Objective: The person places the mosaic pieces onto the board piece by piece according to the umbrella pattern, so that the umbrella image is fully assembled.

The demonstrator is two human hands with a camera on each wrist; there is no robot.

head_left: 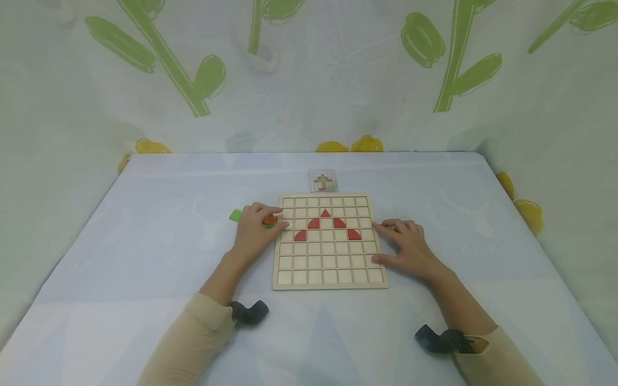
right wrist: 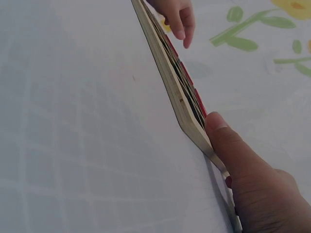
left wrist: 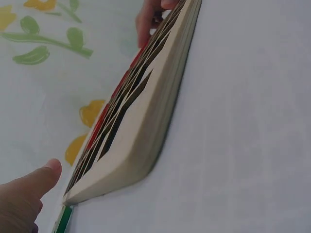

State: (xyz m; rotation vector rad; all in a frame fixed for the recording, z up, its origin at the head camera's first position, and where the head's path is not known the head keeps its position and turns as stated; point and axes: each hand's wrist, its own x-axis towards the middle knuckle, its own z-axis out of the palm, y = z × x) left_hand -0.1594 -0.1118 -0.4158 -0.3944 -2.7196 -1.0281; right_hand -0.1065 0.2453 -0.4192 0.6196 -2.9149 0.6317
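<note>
Grid board (head_left: 328, 247), frame centre: probably light, stiff — best taken by its side edges. Left hand (head_left: 253, 226) at left edge, thumb and forefinger apart; right hand (head_left: 408, 249) spread, touching right edge.

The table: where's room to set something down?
Free: left of the leftmost green piece, right of the right hand, and between the sleeves, nearer than the board. Crowded: the board's left edge, by the left hand and orange piece.
</note>
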